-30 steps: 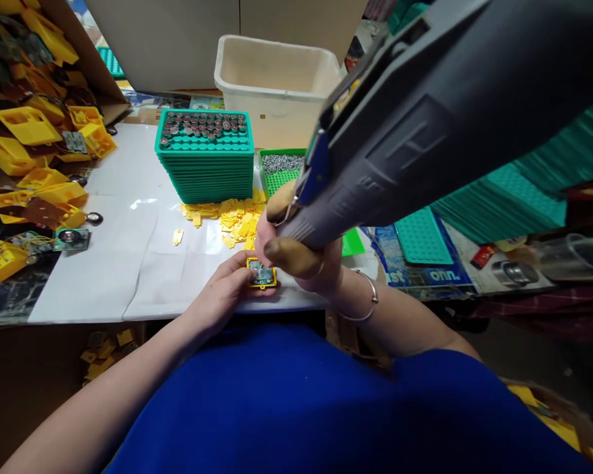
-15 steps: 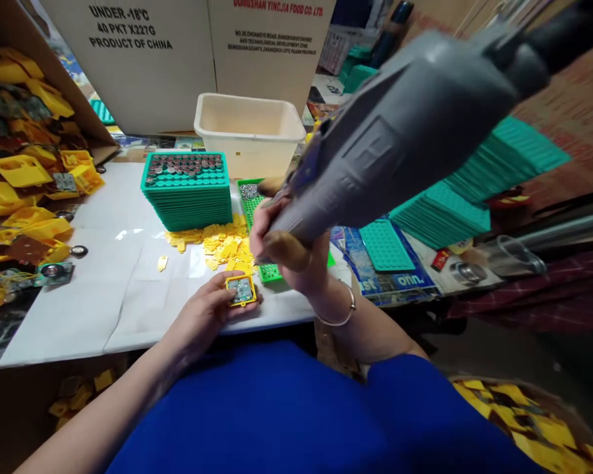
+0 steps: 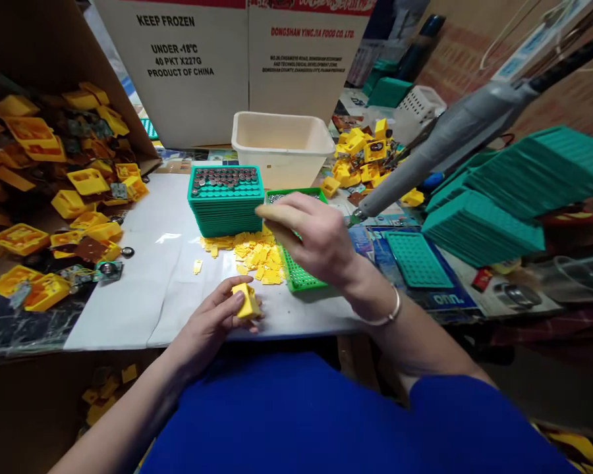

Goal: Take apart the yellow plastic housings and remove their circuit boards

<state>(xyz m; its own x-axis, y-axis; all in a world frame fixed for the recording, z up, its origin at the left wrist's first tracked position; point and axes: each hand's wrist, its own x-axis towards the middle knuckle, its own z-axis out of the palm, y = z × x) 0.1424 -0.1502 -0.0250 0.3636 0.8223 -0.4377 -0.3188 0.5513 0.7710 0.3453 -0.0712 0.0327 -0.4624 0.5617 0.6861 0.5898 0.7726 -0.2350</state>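
My left hand (image 3: 217, 315) is closed around a small yellow plastic housing (image 3: 247, 301) just above the front of the white work surface. My right hand (image 3: 316, 238) hovers over a green perforated tray (image 3: 304, 280), its fingers drawn together and pointing left; whatever they may hold is too small or hidden. Tan covers sit on its fingertips. To the right of that hand, a grey electric screwdriver (image 3: 420, 155) hangs at a slant from a black cord, out of my grip. Small metal screws (image 3: 277, 197) show in the tray's far end. Flat yellow plastic pieces (image 3: 259, 257) lie heaped left of the tray.
A stack of teal trays (image 3: 225, 207) with round metal-topped parts stands behind the heap. Beyond is a cream bin (image 3: 281, 158). A carton of yellow housings (image 3: 27, 138) fills the left. More teal trays (image 3: 484, 227) and a single teal tray (image 3: 418, 260) lie right.
My right hand has let go of the grey screwdriver, which now hangs farther right, and has moved over the green tray. The yellow housing in my left hand has been turned. The view has shifted.
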